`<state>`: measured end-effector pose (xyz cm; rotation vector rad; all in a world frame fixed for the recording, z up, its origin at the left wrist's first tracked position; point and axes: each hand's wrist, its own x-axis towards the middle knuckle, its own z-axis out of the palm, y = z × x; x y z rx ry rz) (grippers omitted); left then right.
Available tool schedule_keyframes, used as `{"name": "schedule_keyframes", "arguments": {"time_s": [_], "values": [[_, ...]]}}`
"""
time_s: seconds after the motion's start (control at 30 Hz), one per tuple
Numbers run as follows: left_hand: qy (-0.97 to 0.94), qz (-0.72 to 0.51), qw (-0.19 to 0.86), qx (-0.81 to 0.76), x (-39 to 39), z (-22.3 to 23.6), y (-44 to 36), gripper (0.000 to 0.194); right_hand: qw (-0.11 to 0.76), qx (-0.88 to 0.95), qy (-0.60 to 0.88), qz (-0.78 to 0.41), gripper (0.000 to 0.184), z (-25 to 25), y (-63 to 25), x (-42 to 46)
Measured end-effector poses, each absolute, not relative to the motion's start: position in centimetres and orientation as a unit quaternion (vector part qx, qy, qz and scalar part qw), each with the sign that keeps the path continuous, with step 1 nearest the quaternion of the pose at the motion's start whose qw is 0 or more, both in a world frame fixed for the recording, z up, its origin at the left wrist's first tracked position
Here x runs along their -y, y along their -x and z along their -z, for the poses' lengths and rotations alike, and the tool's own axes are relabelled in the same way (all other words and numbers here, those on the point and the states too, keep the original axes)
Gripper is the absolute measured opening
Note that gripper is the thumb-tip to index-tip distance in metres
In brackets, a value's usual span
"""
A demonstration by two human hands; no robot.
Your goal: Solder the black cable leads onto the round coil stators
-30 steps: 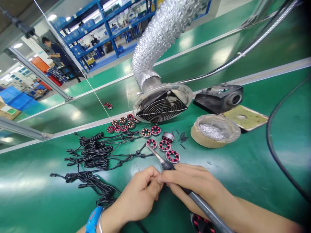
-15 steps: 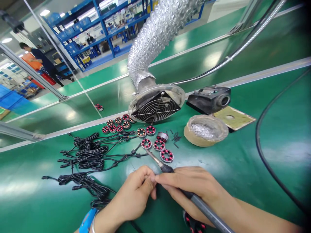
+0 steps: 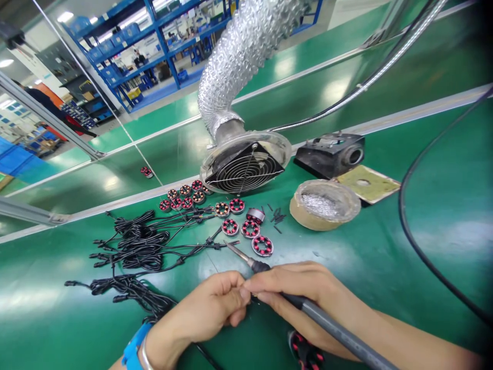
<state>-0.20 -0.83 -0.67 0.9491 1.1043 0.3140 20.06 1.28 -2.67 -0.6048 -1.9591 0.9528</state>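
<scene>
In my right hand lies a soldering iron, its tip pointing away to the upper left, just above the green bench. The fingers of my left hand are pinched together and meet my right fingertips; what they hold is too small and hidden to make out. A black cable shows below the left wrist. Beyond the iron's tip sit several red-wound motor stators, the nearest being a stator right of the tip. Another stator lies partly hidden under my right hand.
Coiled black cables lie on the left. A fume extractor on a silver duct stands at the back. To the right are a round tub, a black iron holder and a yellow sponge.
The soldering iron's tip has drawn back from beside a stator and sits slightly lower left. My pinched left fingers have shifted a little downward, still touching the right fingertips.
</scene>
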Motion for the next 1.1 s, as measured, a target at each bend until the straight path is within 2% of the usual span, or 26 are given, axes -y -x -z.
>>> {"name": "schedule_keyframes", "arguments": {"time_s": [0.13, 0.2, 0.37, 0.47, 0.53, 0.77, 0.97, 1.1], "values": [[-0.403, -0.158, 0.738, -0.518, 0.8, 0.5, -0.2, 0.045, 0.473, 0.818, 0.229, -0.234, 0.025, 3.4, -19.8, -0.9], [-0.403, -0.188, 0.718, -0.536, 1.0, 0.5, -0.5, 0.039, 0.479, 0.824, 0.227, -0.203, 0.025, 3.7, -19.7, -0.8], [-0.416, -0.228, 0.676, -0.564, 1.3, 0.9, -0.8, 0.032, 0.459, 0.8, 0.269, -0.278, 0.034, 3.9, -19.5, -0.7], [-0.416, -0.229, 0.664, -0.577, 1.4, 1.1, -0.9, 0.035, 0.447, 0.781, 0.284, -0.33, 0.036, 3.9, -19.3, -0.7], [-0.417, -0.23, 0.65, -0.592, 1.5, 1.1, -1.0, 0.039, 0.447, 0.78, 0.293, -0.325, 0.035, 4.0, -19.1, -0.7], [-0.437, -0.246, 0.615, -0.609, 1.9, 1.3, -1.4, 0.05, 0.429, 0.834, 0.285, -0.197, 0.029, 4.2, -19.5, -0.9], [-0.452, -0.234, 0.604, -0.613, 1.9, 1.3, -1.5, 0.044, 0.449, 0.819, 0.272, -0.234, 0.04, 2.4, -22.1, -1.1], [-0.455, -0.227, 0.602, -0.616, 2.1, 1.4, -1.4, 0.041, 0.407, 0.82, 0.297, -0.272, 0.034, 0.8, -23.5, -0.2]]}}
